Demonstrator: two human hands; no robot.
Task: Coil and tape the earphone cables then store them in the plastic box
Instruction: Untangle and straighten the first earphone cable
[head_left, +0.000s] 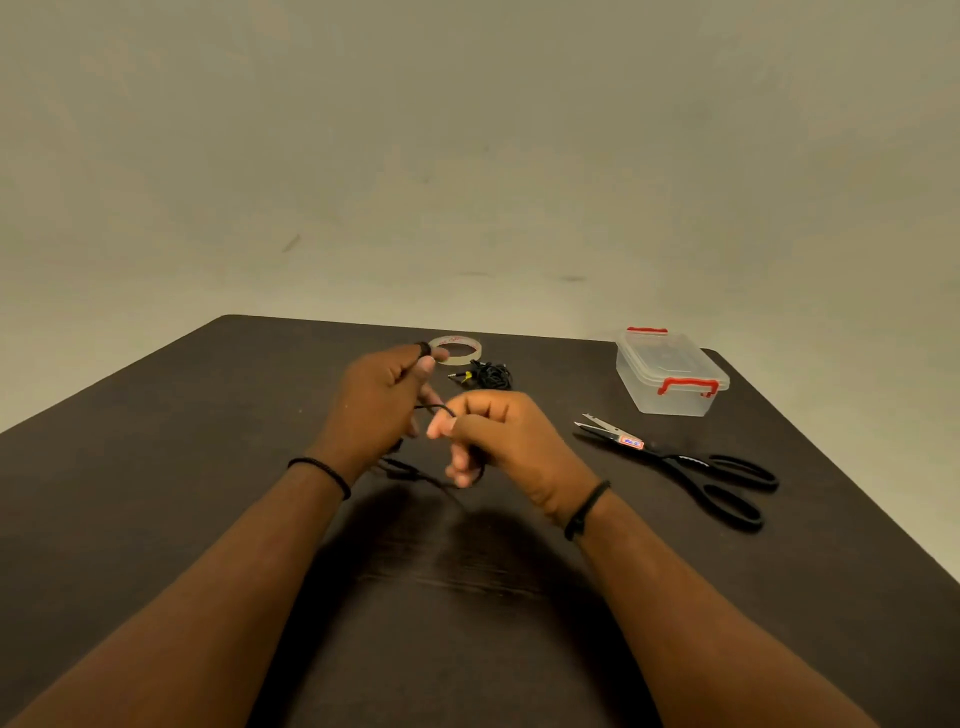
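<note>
My left hand (382, 395) and right hand (488, 436) both pinched the earphone cable (434, 409); slack trailing on the table (156, 467) risked snagging and loosening my coil.

One table (156, 493), dark brown, bearing: one roll of clear tape (464, 349) at 12 o'clock; one tangled black earphone bundle (491, 375) just beside it at 1 o'clock; one clear plastic box (670, 371) with two red latches, lid on, at 2 o'clock; one pair of black-handled scissors (691, 465) at 3 o'clock. Two hands at centre, left hand (379, 405) and right hand (498, 436), holding one black earphone cable (410, 474) between them; two black wristbands, one per wrist.
</note>
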